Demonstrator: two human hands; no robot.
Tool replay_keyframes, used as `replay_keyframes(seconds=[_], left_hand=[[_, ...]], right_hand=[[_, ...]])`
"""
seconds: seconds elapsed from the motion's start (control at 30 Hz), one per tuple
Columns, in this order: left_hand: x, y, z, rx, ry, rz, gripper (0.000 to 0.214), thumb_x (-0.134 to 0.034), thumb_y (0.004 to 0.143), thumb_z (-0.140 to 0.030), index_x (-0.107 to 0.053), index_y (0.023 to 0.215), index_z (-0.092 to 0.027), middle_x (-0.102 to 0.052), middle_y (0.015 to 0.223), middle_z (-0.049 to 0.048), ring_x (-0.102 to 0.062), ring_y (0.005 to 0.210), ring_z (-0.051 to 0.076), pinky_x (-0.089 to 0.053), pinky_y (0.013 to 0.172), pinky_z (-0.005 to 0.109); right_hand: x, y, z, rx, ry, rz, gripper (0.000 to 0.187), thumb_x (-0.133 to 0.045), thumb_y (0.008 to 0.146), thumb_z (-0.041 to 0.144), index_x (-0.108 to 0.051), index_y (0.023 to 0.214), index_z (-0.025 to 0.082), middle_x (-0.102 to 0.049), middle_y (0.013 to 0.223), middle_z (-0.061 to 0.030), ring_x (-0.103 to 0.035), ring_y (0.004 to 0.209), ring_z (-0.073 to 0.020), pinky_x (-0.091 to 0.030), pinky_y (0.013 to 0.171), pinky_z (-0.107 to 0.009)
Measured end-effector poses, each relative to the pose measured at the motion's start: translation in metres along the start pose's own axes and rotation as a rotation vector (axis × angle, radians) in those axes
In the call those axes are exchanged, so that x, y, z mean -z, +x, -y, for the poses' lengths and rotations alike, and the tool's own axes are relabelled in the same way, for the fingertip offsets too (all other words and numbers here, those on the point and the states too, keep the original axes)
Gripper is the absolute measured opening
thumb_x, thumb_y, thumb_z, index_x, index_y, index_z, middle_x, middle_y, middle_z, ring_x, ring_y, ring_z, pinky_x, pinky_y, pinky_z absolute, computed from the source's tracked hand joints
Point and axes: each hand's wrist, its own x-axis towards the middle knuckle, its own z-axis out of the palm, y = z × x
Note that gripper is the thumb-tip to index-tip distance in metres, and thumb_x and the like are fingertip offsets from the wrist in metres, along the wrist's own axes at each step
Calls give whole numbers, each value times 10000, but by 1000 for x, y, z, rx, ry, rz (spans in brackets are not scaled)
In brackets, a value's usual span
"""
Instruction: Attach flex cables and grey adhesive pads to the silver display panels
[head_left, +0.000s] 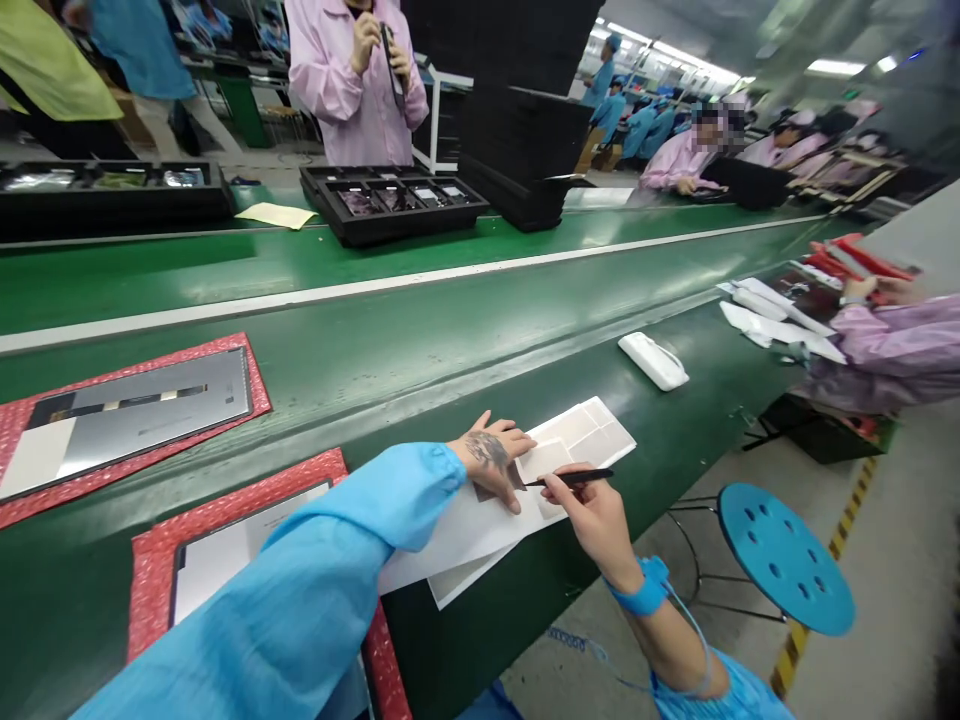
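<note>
My left hand (491,458) rests on a white sheet of peel-off patches (577,435) at the near edge of the green bench, fingers bent and pressing the sheet down. My right hand (589,510) pinches black tweezers (574,479), their tip pointing left at a patch beside my left fingers. A blue wrist strap (641,592) with a coiled cord sits on my right wrist. Under my left sleeve lies a flat panel on a red mat (161,560).
A second grey panel on a red mat (127,415) lies at the left. A white pad (652,360) sits on the bench further right. Black trays (394,205) stand across the belt by a person in pink. A co-worker's sleeve (900,340) and a blue stool (784,555) are at the right.
</note>
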Motion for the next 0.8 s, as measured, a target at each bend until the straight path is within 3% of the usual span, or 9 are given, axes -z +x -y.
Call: replay_keyframes(seconds=[0.1, 0.17, 0.23, 0.43, 0.57, 0.67, 0.73, 0.8], left_hand=[[22, 3, 14, 27, -138, 140, 743, -632, 803, -536, -427, 1492, -346, -403, 1581, 31, -192, 1524, 338, -65, 1209, 643], [33, 9, 16, 63, -131, 163, 539, -467, 906, -482, -510, 1432, -376, -308, 1624, -25, -121, 1539, 336, -61, 1203, 649], [38, 16, 10, 85, -77, 139, 488, -375, 945, -470, -580, 1376, -369, -242, 1641, -47, -41, 1541, 362, -26, 1186, 680], [28, 19, -1, 104, 26, 101, 471, -336, 979, -527, -614, 1335, -390, -282, 1622, -64, 9, 1544, 342, 70, 1184, 662], [22, 13, -6, 133, -39, 51, 446, -389, 987, -455, -619, 1348, -331, -272, 1628, -34, 3, 1544, 348, 90, 1197, 629], [26, 8, -16, 130, -178, -93, 390, -458, 973, -374, -648, 1312, -340, -320, 1611, -61, -80, 1544, 339, 46, 1229, 575], [34, -3, -22, 105, -317, -288, 394, -510, 951, -326, -642, 1322, -325, -390, 1583, -45, -225, 1515, 327, -96, 1249, 497], [39, -30, -27, 116, -436, -495, 376, -543, 929, -291, -666, 1284, -275, -534, 1484, -2, -433, 1406, 277, -298, 1183, 362]], right_hand=[[-3, -3, -2, 62, -15, -20, 516, -729, 709, 697, -657, 774, 191, -704, 665, -59, -707, 604, -229, -590, 579, -327], [-7, -5, -4, 115, -31, -31, 488, -716, 733, 677, -659, 761, 194, -707, 674, -60, -704, 590, -227, -583, 555, -321], [-12, -10, -3, 174, -49, -34, 439, -700, 766, 638, -666, 742, 200, -710, 683, -63, -701, 578, -227, -574, 524, -315], [-19, -46, 17, 309, -66, 56, 238, -682, 828, 466, -717, 762, 241, -736, 717, -47, -719, 651, -231, -604, 582, -328], [-2, -74, 46, 226, 24, 140, 201, -704, 851, 446, -722, 812, 250, -748, 744, -47, -720, 629, -229, -625, 582, -333], [12, -76, 62, 155, 88, 66, 241, -763, 811, 469, -712, 795, 234, -749, 743, -51, -715, 591, -216, -633, 568, -316], [16, -73, 67, 165, 102, 26, 249, -793, 786, 462, -712, 779, 227, -741, 716, -40, -706, 560, -193, -625, 546, -277], [14, -70, 68, 183, 125, 23, 237, -813, 773, 442, -715, 783, 226, -740, 710, -30, -707, 553, -180, -621, 539, -250]])
